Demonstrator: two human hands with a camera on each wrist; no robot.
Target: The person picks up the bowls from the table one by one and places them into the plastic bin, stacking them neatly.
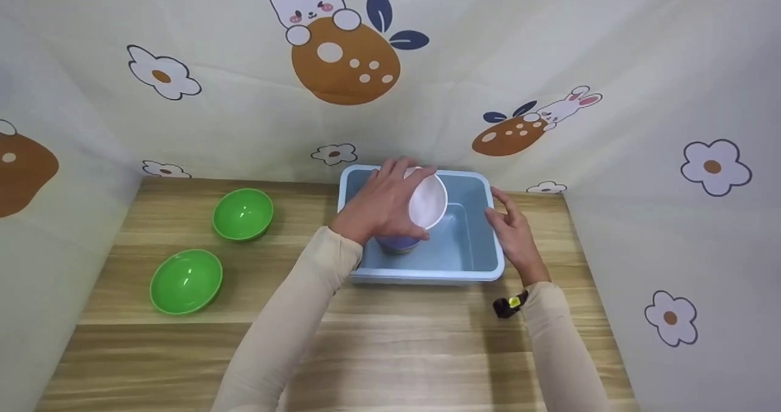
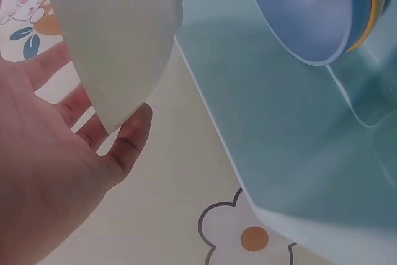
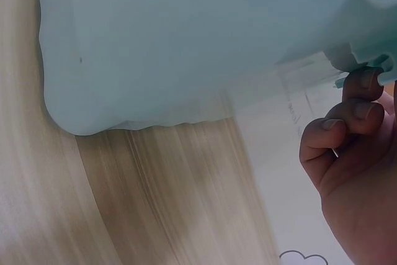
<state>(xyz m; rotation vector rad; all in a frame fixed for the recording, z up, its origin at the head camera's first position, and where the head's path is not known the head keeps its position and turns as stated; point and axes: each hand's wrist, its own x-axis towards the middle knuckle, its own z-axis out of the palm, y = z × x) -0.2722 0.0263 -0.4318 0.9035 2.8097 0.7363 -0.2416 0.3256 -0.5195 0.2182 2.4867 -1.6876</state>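
Observation:
My left hand grips a white bowl by its rim, thumb on the near side and fingers on the far side. The bowl is tilted above the left half of a light blue plastic basin. Under it, inside the basin, sits a blue bowl, with the yellow edge of another bowl showing beneath it. At the basin's right side, my right hand holds the rim, its fingers curled under the edge in the right wrist view.
Two green bowls stand on the wooden table, left of the basin. A patterned curtain hangs close behind the basin and along both sides. A small black device sits at my right wrist.

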